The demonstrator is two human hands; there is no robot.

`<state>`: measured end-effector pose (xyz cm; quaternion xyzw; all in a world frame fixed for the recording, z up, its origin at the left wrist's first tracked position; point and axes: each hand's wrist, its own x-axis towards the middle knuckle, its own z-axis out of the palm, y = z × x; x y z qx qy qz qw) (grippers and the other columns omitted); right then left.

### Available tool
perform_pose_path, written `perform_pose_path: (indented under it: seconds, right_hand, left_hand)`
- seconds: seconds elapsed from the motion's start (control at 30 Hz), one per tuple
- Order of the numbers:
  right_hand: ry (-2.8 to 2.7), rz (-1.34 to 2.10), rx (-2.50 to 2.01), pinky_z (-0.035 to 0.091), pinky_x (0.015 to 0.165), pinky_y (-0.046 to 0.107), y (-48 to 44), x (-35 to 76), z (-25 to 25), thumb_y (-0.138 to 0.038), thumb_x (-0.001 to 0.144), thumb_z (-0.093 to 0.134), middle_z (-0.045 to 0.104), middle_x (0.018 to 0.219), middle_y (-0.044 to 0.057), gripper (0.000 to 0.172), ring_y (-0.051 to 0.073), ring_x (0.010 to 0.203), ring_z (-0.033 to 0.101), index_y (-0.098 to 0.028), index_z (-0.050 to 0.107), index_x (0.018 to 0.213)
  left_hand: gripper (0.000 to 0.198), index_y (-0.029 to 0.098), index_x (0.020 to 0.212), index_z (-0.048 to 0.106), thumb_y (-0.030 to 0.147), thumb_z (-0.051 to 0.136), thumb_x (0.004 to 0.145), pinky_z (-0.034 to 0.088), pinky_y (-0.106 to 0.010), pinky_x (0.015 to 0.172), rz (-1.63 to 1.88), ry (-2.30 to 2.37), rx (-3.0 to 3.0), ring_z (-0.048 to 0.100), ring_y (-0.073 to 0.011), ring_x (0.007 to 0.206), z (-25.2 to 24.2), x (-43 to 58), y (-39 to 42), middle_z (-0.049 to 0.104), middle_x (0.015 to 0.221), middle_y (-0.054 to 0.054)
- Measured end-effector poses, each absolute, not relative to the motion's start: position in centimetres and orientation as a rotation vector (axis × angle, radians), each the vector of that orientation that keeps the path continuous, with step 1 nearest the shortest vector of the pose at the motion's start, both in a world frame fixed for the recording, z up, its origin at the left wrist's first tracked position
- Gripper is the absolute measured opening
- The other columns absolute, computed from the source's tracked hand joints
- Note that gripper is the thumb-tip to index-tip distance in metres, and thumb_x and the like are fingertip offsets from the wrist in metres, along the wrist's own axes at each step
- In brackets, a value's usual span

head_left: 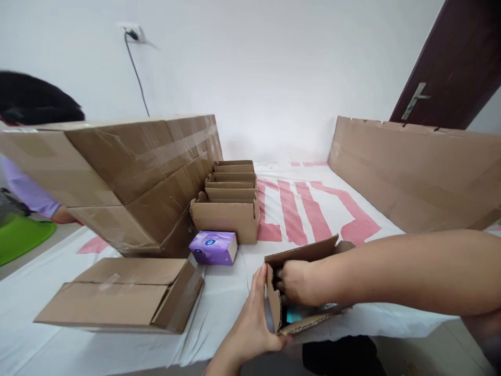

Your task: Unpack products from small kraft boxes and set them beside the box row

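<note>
An open cardboard box (275, 303) stands near the front edge of the table. My left hand (256, 318) grips its left wall, fingers at the far corner and thumb at the near one. Inside the box is my right hand (299, 282), its fingers curled and partly in shadow; what they hold, if anything, is hidden. A teal item (294, 314) shows in the box below that hand. To the left and farther back, a purple tissue pack (213, 248) lies on the cloth, apart from both hands.
Several open cardboard boxes (225, 216) stand in a row behind the tissue pack. Left of them is a wall of taped cartons (136, 162), with a closed flat carton (117, 292) in front. A cardboard panel (415, 172) borders the right. Another person's arm (33, 190) shows at far left.
</note>
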<state>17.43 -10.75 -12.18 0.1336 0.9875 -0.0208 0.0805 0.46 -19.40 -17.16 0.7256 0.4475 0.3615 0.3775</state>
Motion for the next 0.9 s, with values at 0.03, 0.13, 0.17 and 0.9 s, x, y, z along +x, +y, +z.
perform_pose_path:
  seconds: [0.03, 0.13, 0.17, 0.9]
  right_hand:
    - [2.874, 0.043, 0.323, 0.046, 0.09, 0.04, -10.7, 18.0, -11.2, -0.014, 0.054, 0.081, 0.071, 0.087, 0.003, 0.022, 0.026, 0.09, 0.063, -0.029, 0.068, 0.065]
    - [2.718, 0.352, 0.126, 0.046, 0.08, 0.041, -10.9, 19.4, -8.6, -0.02, 0.061, 0.08, 0.071, 0.097, 0.006, 0.016, 0.028, 0.094, 0.06, -0.027, 0.07, 0.071]
    - [2.72, 0.418, 0.041, 0.045, 0.079, 0.04, -10.9, 19.8, -7.8, -0.022, 0.066, 0.078, 0.071, 0.097, 0.006, 0.012, 0.027, 0.096, 0.059, -0.027, 0.07, 0.073]
    - [3.343, -1.042, 1.903, 0.052, 0.068, 0.035, -9.8, 31.7, 3.1, -0.045, 0.06, 0.08, 0.066, 0.098, 0.005, 0.064, 0.027, 0.088, 0.065, -0.021, 0.047, 0.109]
  left_hand:
    - [0.142, 0.027, 0.153, -0.011, 0.025, 0.085, 0.048, 0.006, -0.063, 0.118, 0.933, 1.14, 1.852, -0.003, -0.0412, 0.148, -17.1, 0.4, -19.4, -0.003, 0.161, -0.017]
    - [0.138, 0.025, 0.153, -0.007, 0.026, 0.083, 0.05, 0.008, -0.062, 0.118, 0.952, 1.129, 1.835, 0.001, -0.041, 0.148, -17.1, 0.5, -19.3, 0.001, 0.161, -0.018]
    - [0.136, 0.025, 0.153, -0.006, 0.026, 0.083, 0.05, 0.008, -0.061, 0.118, 0.958, 1.128, 1.827, 0.002, -0.0409, 0.148, -17.1, 0.5, -19.3, 0.001, 0.161, -0.018]
    - [0.089, 0.028, 0.154, 0.006, 0.022, 0.058, 0.082, 0.013, -0.052, 0.12, 1.358, 1.724, 1.747, 0.015, -0.0284, 0.149, -13.0, -8.4, -19.0, 0.017, 0.162, -0.012]
